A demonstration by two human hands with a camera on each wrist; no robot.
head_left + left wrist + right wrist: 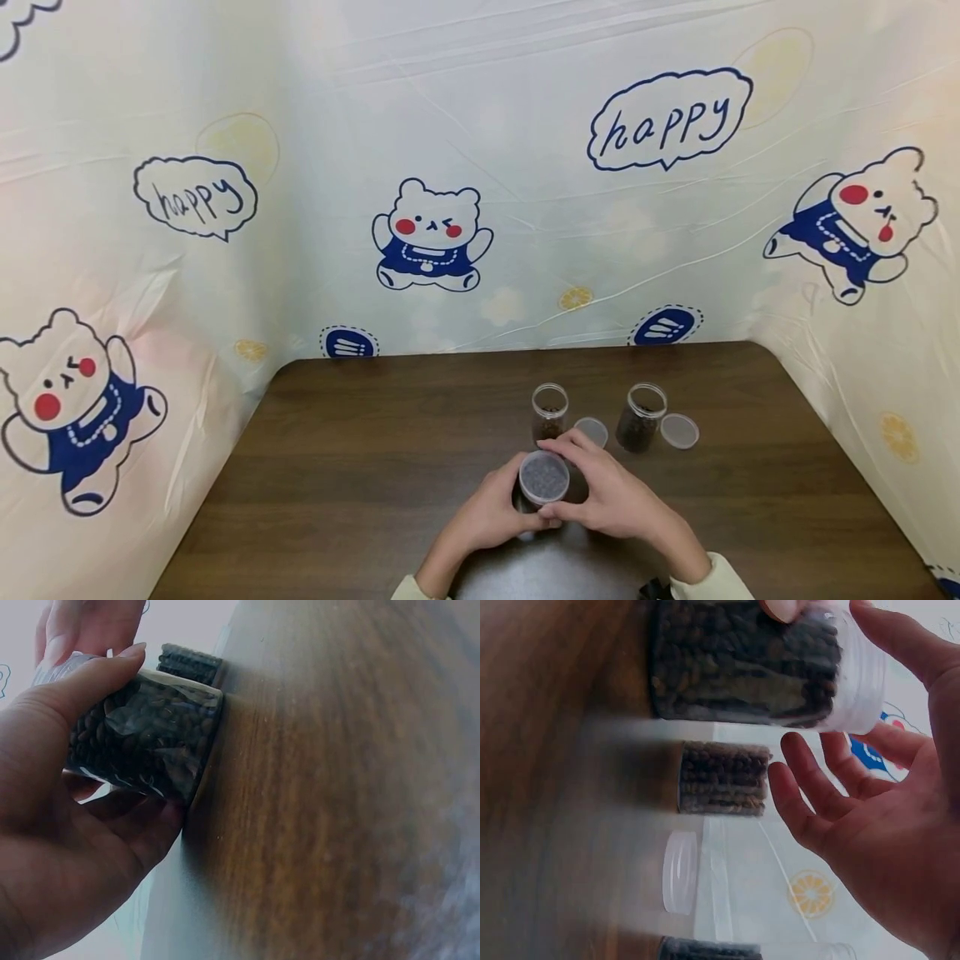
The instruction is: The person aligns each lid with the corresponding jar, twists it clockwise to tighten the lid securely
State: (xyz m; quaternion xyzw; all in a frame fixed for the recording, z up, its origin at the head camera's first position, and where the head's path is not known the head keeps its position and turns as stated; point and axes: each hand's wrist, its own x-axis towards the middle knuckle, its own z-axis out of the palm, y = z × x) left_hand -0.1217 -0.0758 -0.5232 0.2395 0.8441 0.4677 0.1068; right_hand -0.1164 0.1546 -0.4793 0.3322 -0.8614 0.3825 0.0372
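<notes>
A clear plastic jar [742,667] packed with dark beans stands on the table in front of me, its frosted screw lid [544,477] on top. My left hand [495,512] grips the jar from the left, thumb on the near side and fingers round the far side. From the right, my right hand [611,496] holds the lid's rim between thumb and index finger; its other fingers are spread off the jar in the right wrist view. The left wrist view shows the jar's base [202,742] at the wooden surface.
Behind the hands stand two lidless jars, one partly filled with dark beans [551,412] and another [637,429] to its right. A loose lid [592,432] lies between them, and a second lid [680,431] lies at the far right. Printed cloth [510,208] surrounds the brown table [337,467].
</notes>
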